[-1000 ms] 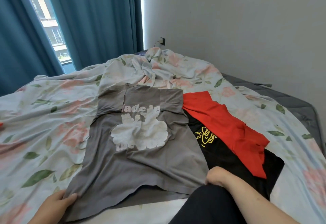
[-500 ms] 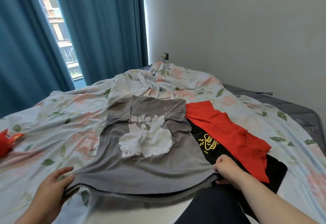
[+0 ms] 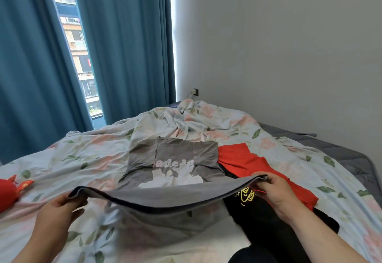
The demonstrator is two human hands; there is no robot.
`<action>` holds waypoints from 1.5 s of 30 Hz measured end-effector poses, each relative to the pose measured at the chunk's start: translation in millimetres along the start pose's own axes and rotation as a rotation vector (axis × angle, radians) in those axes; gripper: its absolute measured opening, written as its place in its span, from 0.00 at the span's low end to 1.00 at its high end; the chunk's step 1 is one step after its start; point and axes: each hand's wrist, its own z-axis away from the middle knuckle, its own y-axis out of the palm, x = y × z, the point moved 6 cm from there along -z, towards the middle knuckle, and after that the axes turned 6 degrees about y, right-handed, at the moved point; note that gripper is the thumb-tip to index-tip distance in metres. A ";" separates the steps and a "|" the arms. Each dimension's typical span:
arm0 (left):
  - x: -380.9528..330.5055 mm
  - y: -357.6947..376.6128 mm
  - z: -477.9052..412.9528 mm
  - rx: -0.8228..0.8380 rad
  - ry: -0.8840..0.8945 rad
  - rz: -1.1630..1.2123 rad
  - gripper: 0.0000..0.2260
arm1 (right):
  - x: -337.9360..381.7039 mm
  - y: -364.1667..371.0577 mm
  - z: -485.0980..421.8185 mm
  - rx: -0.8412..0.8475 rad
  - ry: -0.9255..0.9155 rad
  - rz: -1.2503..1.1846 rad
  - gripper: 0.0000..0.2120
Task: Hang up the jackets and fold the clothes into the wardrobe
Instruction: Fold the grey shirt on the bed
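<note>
Hands, two: your left hand [image 3: 55, 211] pinches the near-left hem corner of the grey T-shirt [image 3: 175, 159], fingers curled round the cloth; your right hand [image 3: 272, 192] pinches the near-right corner likewise.
Grey T-shirt: hem raised off the bed between your hands, upper half flat on the floral duvet [image 3: 82, 159], white print facing up, sleeves folded inward.
Black garment [image 3: 264, 217], yellow print: just right of the T-shirt, beneath your right wrist.
Red garment [image 3: 244, 161]: lying across the black one, touching the T-shirt's right edge.
Red object [image 3: 8, 194], possibly a plush toy: far left, partly cut off.
Teal curtains [image 3: 128, 45], wall socket [image 3: 195, 91]: behind the bed.
</note>
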 end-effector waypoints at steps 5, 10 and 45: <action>-44.4 9.1 6.0 -0.031 0.227 -0.095 0.06 | 20.3 -2.6 0.4 -0.084 -0.143 0.112 0.08; -61.2 16.6 -5.6 -0.029 0.192 0.033 0.09 | 37.7 -3.3 0.1 -0.097 -0.154 0.108 0.10; 0.5 28.9 -50.3 0.183 -0.253 -0.050 0.11 | 8.0 -58.0 -25.8 -0.055 0.350 0.110 0.09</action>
